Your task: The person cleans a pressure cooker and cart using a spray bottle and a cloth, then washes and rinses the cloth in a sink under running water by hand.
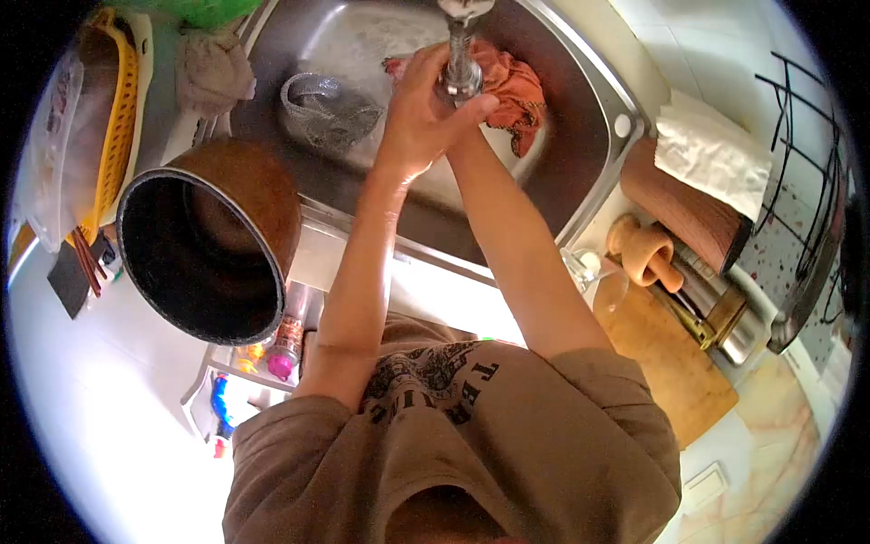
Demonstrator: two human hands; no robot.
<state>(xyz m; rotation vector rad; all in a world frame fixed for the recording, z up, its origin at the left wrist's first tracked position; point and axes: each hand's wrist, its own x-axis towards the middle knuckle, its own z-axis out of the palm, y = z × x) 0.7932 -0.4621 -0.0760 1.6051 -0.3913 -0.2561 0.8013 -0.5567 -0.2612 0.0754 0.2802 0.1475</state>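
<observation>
My left hand (424,122) is directly under the metal faucet (463,72), its thumb spread away from its fingers. It lies across my right hand, and I see nothing held in it. Only the wrist of my right hand (466,150) shows clearly; its fingers are hidden behind the left hand and the faucet. A crumpled red-orange cloth (517,95) lies in the sink just beyond and right of my hands. To their left, a mesh sink strainer (331,113) rests on the floor of the stainless steel sink (580,190).
A large dark pot (208,240) stands tilted left of the sink, near a grey rag (213,72) and yellow basket (116,127). On the right are a wooden mortar (645,254), cutting board (675,363), tissue pack (714,154) and black wire rack (802,154).
</observation>
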